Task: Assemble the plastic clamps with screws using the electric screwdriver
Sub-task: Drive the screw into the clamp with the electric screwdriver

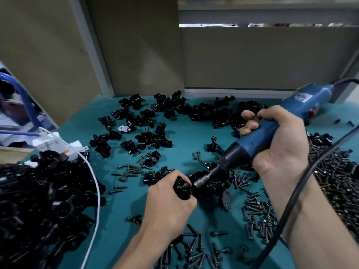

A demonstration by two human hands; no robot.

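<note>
Tabletop (180, 144): teal surface filling the lower two thirds of the frame, backed by tan panels along the top.
Pile at lower left (44, 206): large heap of black plastic clamps, crossed by a white cable (96, 191) that curves down to the bottom edge.
Loose clamp parts (147, 121): black pieces scattered across the upper middle of the tabletop, well apart from one another in places, clustered in others.
Screw heap (338, 183): dark screws piled thick at the right edge, thinning into a scatter along the bottom centre.
Electric screwdriver (266, 133): blue body with black nose, tilted from upper right down to centre; its metal bit tip touches the held clamp. A black cord (303, 181) loops from its rear across the right forearm.
Right hand (281, 140): clenched around the blue screwdriver barrel, right of centre.
Left hand (171, 199): grasping the held clamp between fingers and thumb, lower centre.
Held clamp (182, 188): small black clamp, just above the tabletop at the centre of the frame, meeting the bit.
Blue hose (27, 101): arcs down at the far left edge.
</note>
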